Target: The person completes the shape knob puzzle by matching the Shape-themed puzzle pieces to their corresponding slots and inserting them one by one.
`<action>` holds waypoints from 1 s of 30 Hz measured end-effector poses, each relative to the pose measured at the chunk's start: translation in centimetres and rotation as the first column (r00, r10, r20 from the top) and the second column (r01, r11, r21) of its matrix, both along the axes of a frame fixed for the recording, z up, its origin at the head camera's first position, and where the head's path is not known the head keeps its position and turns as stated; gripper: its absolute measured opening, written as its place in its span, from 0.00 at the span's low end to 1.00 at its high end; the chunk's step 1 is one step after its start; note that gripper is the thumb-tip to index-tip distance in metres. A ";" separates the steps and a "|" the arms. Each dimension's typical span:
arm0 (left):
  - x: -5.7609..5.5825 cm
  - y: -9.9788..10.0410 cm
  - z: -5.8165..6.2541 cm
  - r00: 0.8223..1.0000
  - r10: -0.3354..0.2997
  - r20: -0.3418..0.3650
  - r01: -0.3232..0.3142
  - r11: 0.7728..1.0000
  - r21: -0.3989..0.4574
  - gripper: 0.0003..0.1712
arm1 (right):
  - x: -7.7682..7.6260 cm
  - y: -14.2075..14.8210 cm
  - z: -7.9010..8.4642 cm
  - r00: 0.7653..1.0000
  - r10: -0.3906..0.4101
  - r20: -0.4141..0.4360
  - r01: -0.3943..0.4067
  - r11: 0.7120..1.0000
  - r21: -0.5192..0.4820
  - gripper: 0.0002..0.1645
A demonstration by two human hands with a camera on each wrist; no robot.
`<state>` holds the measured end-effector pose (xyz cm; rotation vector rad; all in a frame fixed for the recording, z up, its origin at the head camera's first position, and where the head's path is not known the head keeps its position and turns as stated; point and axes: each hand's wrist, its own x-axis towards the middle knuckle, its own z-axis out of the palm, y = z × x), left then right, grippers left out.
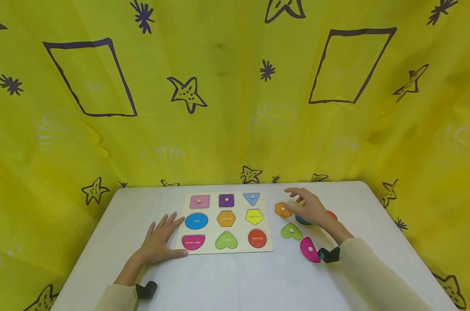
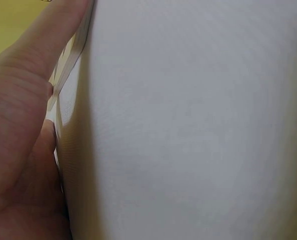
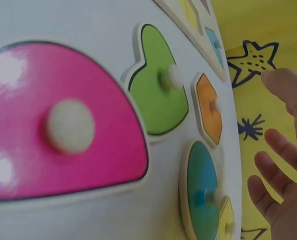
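My left hand point(image 1: 159, 242) lies on the table with its fingers spread at the left edge of a wooden shape puzzle board point(image 1: 211, 249); its thumb touches the near left corner. Knobbed pink rectangle point(image 1: 204, 199), purple square point(image 1: 230, 203) and blue triangle point(image 1: 248, 197) pieces sit in the far row. The other two rows show printed shapes without knobs. Empty and loosely bent, my right hand point(image 1: 312, 211) hovers over loose knobbed pieces, closest to the orange hexagon point(image 1: 280, 212). Beneath it, the blue oval point(image 3: 198, 175) is partly hidden in the head view.
Nearer on the white table point(image 1: 235, 280) lie a green heart point(image 1: 287, 233) and a magenta half-round piece point(image 1: 306, 246). Part of a red piece point(image 1: 332, 214) shows behind the right wrist. A yellow piece point(image 3: 225, 220) is beside the oval. A yellow curtain point(image 1: 227, 142) hangs behind.
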<state>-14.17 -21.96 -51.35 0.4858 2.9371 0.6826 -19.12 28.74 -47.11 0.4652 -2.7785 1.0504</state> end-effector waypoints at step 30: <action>0.0 0.0 0.3 1.000 -0.004 0.007 0.004 1.000 0.016 0.63 | 3.4 5.8 -2.9 0.989 -0.143 0.048 0.141 0.989 0.040 0.31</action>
